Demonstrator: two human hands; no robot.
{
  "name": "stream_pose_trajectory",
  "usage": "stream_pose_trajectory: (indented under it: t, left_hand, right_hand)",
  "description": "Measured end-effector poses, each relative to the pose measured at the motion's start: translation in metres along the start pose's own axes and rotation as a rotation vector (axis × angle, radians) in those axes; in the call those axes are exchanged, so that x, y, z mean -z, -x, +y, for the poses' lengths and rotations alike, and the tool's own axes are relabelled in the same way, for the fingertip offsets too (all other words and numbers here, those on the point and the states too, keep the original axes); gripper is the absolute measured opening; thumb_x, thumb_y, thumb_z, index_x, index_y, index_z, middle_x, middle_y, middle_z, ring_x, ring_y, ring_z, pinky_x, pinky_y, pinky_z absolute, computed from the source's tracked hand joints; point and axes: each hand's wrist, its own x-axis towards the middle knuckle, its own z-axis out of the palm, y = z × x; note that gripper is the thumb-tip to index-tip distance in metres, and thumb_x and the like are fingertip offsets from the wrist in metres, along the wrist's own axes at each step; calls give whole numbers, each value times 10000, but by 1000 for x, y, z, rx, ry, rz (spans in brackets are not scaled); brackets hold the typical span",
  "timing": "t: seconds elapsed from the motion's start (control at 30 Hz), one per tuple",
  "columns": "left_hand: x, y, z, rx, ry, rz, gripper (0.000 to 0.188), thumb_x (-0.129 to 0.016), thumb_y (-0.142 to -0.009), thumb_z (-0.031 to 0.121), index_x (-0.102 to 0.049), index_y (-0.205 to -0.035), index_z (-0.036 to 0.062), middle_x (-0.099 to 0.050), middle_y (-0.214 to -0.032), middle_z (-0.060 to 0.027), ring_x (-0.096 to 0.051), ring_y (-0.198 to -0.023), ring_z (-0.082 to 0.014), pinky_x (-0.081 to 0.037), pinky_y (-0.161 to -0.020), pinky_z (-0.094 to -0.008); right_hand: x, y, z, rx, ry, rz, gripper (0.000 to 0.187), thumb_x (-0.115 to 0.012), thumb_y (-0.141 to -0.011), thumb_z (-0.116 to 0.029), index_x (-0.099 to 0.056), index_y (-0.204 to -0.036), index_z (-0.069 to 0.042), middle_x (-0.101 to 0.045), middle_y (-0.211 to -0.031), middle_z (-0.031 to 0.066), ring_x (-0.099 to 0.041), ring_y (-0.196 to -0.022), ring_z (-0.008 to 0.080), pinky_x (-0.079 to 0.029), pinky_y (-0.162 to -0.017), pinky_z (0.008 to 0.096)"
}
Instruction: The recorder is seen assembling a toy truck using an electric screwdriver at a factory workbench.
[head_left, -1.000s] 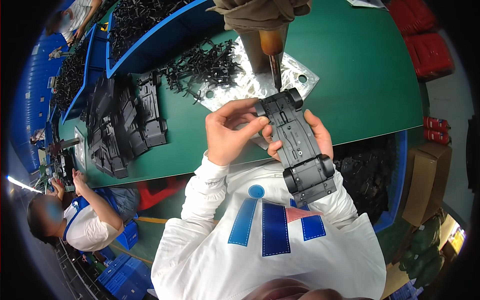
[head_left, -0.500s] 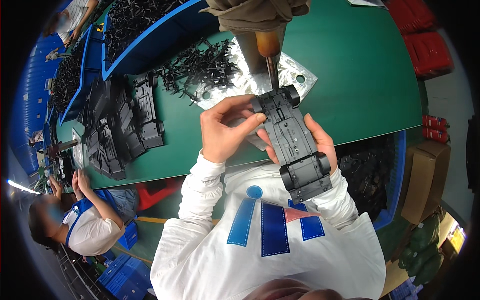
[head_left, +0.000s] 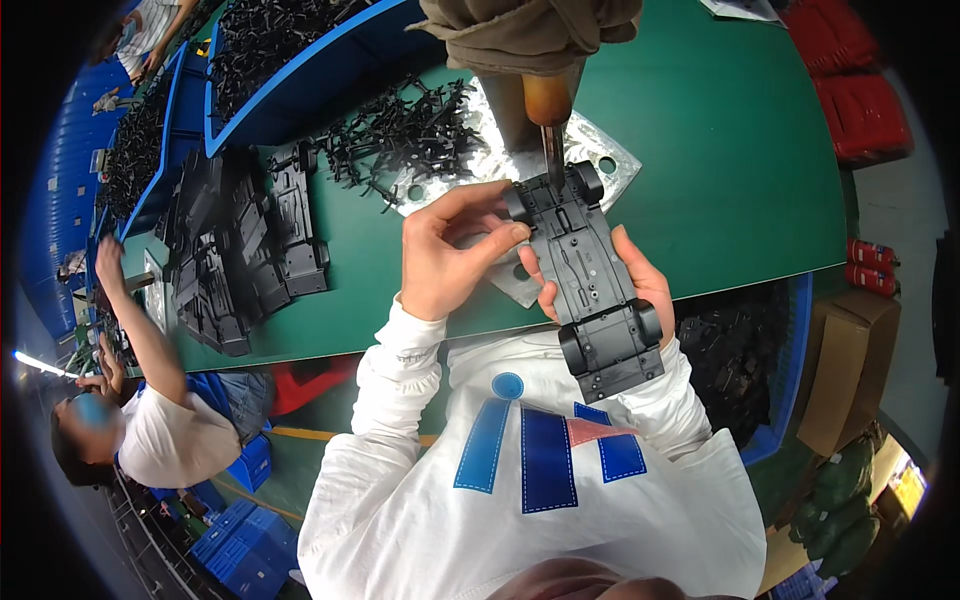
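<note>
A black plastic toy car chassis (head_left: 582, 262) with wheels at both ends is held tilted above the table's near edge. My right hand (head_left: 645, 280) grips it, palm beneath and fingertips showing along its left side. My left hand (head_left: 440, 252) pinches at the chassis's far left wheel, thumb and forefinger closed around that corner. Over the chassis's far end hangs a driver tool (head_left: 547, 100) with an amber collar and a metal bit, wrapped above in brown cloth. Its tip meets the chassis between the far wheels; whether a screw is there I cannot tell.
Beneath the tool lies a silvery plate (head_left: 618, 165) with holes. Small black parts (head_left: 400, 135) are heaped to its left, near stacked chassis pieces (head_left: 230, 250) and a blue bin (head_left: 300, 85). A co-worker (head_left: 180, 430) sits at left. Another blue bin (head_left: 800, 350) stands at lower right.
The tool's bit now reaches slightly lower, over the chassis's far end. My hands and the chassis have barely shifted. The co-worker at left has raised an arm toward the table.
</note>
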Motion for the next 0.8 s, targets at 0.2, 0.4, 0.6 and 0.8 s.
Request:
stream_pose_trajectory:
  t: [0.2,0.4,0.6,0.8]
  left_hand:
    - [2,-4,4,4,-20,-3,440,-814,-788,10,-666,-1194,-69,-701,-966,-66,-667,-798,-84,-544,-765,-221]
    - [2,-6,1,9,8,9,420,-814,-797,13,-669,-1184,-58,-700,-959,-53,-662,-795,-75,-544,-761,-219]
    - [5,-5,1,11,69,19,400,-796,-806,1,-664,-1178,-60,-704,-952,-63,-673,-802,-85,-550,-780,-228]
    - [9,-4,1,-9,89,37,369,-774,-810,-15,-654,-1152,-87,-704,-901,-81,-683,-795,-108,-556,-781,-248]
  right_hand:
    - [0,-2,-1,-32,-35,-85,569,-372,-1077,-427,-401,-1488,-35,-422,-1494,239,-397,-1399,383,-494,-989,517]
    - [-8,-5,3,30,-27,-14,584,-354,-1081,-429,-387,-1488,-12,-423,-1489,248,-391,-1406,382,-501,-994,519]
    - [-9,-7,6,-19,-30,-44,613,-334,-1082,-441,-360,-1493,14,-410,-1489,274,-391,-1409,391,-509,-1000,532]
    - [-16,-9,13,-28,-44,-44,596,-354,-1079,-430,-374,-1490,1,-416,-1495,256,-388,-1416,383,-489,-1024,520]
